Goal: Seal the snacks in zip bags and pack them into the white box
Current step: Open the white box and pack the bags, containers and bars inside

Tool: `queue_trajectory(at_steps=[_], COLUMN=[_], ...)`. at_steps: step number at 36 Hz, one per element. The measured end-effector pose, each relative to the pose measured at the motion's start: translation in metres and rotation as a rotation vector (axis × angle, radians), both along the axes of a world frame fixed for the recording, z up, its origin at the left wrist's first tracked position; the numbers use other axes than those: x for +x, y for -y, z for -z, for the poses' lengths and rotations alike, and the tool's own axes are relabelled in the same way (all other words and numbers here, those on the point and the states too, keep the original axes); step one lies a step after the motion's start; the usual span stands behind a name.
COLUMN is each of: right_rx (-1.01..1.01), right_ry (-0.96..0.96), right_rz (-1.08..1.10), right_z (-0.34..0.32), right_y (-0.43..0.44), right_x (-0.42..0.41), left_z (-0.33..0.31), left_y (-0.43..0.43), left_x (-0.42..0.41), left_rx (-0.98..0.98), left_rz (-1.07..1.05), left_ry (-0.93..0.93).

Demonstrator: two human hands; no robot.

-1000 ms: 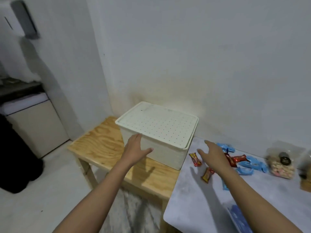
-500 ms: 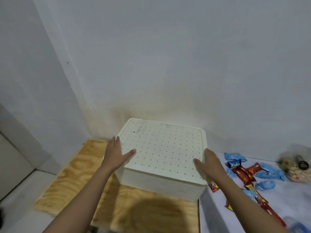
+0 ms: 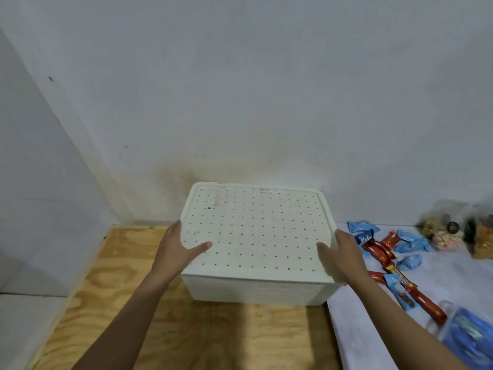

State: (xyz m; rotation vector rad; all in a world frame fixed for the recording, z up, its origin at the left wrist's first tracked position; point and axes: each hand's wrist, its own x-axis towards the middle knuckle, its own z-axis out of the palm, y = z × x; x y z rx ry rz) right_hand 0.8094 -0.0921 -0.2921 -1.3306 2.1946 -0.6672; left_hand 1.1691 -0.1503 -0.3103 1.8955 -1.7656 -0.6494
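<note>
The white box [image 3: 256, 289] stands on a plywood table [image 3: 128, 295] against the wall, closed by a dotted white lid [image 3: 256, 231]. My left hand [image 3: 176, 249] grips the lid's left edge, thumb on top. My right hand [image 3: 344, 252] grips the lid's right edge in the same way. Loose snacks lie to the right on a pale cloth: blue packets [image 3: 410, 243] and red bars [image 3: 378, 251]. A blue pack of zip bags [image 3: 466, 335] lies at the lower right.
Clear bags of nuts and crackers [image 3: 440, 231] stand at the far right by the wall. The pale-covered table [image 3: 373, 343] adjoins the plywood one on the right. The wall is close behind the box.
My view swung toward the box and came closer. My right hand left the snacks and reached the lid's right edge; my left hand slid to the left edge.
</note>
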Motion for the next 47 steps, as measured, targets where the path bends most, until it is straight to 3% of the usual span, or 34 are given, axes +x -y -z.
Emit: queue_trajectory(at_steps=[6, 17, 25, 33, 47], right_rx=[-0.011, -0.024, -0.09, -0.167, -0.034], right_ry=[0.025, 0.37, 0.302, 0.197, 0.101], right_rz=[0.066, 0.265, 0.339, 0.191, -0.343], right_z=[-0.007, -0.014, -0.029, -0.048, -0.017], right_y=[-0.004, -0.003, -0.005, 0.02, 0.039], right_x=[0.01, 0.002, 0.016, 0.109, 0.366], left_z=[0.001, 0.004, 0.0, -0.032, -0.007], left_y=[-0.006, -0.009, -0.01, -0.026, -0.16], left_x=[0.002, -0.004, 0.005, 0.089, 0.321], left_rx=[-0.01, -0.037, -0.055, -0.153, -0.053], left_rz=[-0.008, 0.022, 0.052, -0.07, -0.55], left_ry=[-0.202, -0.311, -0.358, -0.299, -0.221])
